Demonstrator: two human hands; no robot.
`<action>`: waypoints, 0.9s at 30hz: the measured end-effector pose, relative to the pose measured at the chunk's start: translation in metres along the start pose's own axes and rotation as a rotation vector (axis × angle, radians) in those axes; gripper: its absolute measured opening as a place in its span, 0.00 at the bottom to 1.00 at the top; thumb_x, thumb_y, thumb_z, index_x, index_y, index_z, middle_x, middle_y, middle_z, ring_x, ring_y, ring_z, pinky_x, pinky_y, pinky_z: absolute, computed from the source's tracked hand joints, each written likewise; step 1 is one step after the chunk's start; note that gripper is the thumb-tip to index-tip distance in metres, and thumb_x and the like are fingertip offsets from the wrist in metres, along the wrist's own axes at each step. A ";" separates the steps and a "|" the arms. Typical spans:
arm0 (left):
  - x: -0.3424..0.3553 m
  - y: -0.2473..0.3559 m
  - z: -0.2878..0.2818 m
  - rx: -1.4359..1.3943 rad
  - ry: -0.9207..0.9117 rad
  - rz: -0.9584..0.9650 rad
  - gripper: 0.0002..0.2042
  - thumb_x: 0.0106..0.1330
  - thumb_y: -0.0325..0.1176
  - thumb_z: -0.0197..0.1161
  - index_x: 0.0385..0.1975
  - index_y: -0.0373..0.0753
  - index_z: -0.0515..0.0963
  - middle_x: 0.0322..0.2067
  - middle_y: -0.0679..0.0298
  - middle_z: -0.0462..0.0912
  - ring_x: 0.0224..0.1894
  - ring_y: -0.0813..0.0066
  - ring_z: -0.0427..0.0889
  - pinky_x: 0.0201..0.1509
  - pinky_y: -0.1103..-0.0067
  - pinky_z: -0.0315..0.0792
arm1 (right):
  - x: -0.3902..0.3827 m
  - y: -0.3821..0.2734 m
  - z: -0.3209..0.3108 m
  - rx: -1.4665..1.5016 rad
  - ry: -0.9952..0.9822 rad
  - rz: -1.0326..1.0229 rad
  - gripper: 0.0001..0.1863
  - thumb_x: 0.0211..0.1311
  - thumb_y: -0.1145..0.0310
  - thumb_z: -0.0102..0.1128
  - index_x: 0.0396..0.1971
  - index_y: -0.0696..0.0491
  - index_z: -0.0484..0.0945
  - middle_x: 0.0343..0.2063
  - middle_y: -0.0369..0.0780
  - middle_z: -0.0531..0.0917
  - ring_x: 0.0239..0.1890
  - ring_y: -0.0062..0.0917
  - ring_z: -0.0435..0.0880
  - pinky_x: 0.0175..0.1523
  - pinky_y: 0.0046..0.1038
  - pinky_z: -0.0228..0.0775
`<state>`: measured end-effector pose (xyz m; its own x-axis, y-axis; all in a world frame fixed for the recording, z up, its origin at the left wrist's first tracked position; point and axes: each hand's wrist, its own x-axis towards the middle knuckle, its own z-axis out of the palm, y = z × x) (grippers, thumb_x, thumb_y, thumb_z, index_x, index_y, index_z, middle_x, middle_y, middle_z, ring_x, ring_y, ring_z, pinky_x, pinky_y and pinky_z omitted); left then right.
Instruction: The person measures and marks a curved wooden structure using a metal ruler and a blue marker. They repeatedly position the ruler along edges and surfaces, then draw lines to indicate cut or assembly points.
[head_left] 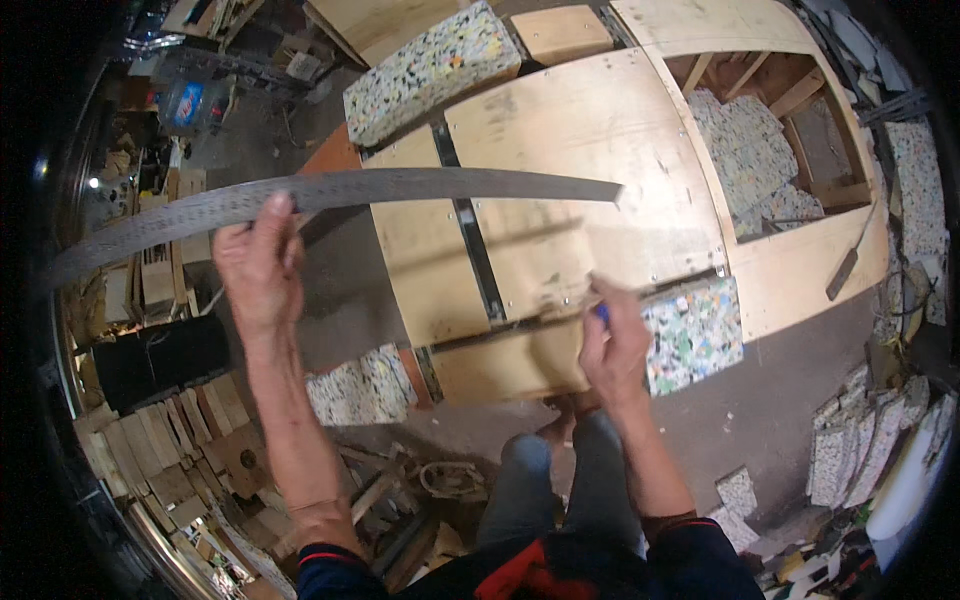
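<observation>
Steel rule up in the air over a plywood frame, blue pen down on the wood.

Left hand pinches the long rule approx. mid-length, thumb behind, fingers over the front; it bows w/ both ends drooping, so it's thin, springy, prob. light but whippy, best gripped near centre, edges look sharp. Right hand closed round the pen, tip at the panel by a rebonded foam block.
</observation>
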<state>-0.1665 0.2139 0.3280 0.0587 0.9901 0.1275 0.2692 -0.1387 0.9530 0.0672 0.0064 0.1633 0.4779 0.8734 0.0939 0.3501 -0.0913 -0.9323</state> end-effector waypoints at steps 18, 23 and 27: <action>0.234 -0.075 0.087 0.283 0.210 0.104 0.13 0.56 0.33 0.74 0.23 0.34 0.75 0.22 0.64 0.77 0.21 0.79 0.69 0.25 0.77 0.63 | -0.095 0.085 0.033 0.215 -0.152 0.373 0.14 0.66 0.74 0.60 0.51 0.56 0.78 0.26 0.44 0.81 0.27 0.26 0.77 0.35 0.26 0.70; 0.283 -0.098 0.108 0.528 0.152 0.172 0.15 0.57 0.35 0.73 0.22 0.32 0.74 0.23 0.63 0.78 0.25 0.75 0.71 0.30 0.74 0.68 | -0.083 0.081 0.032 0.240 -0.192 0.544 0.16 0.64 0.73 0.61 0.51 0.56 0.77 0.37 0.52 0.82 0.38 0.45 0.84 0.43 0.36 0.74; 0.311 -0.110 0.109 0.424 0.081 0.273 0.12 0.60 0.32 0.71 0.26 0.29 0.77 0.28 0.61 0.81 0.27 0.75 0.75 0.33 0.74 0.71 | -0.066 0.083 0.046 0.266 -0.074 0.497 0.14 0.65 0.73 0.60 0.50 0.56 0.78 0.32 0.49 0.82 0.33 0.37 0.83 0.40 0.33 0.73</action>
<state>-0.0731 0.5345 0.2330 0.1107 0.9128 0.3930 0.6223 -0.3720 0.6887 0.0272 -0.0364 0.0637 0.4718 0.7886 -0.3943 -0.1221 -0.3844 -0.9150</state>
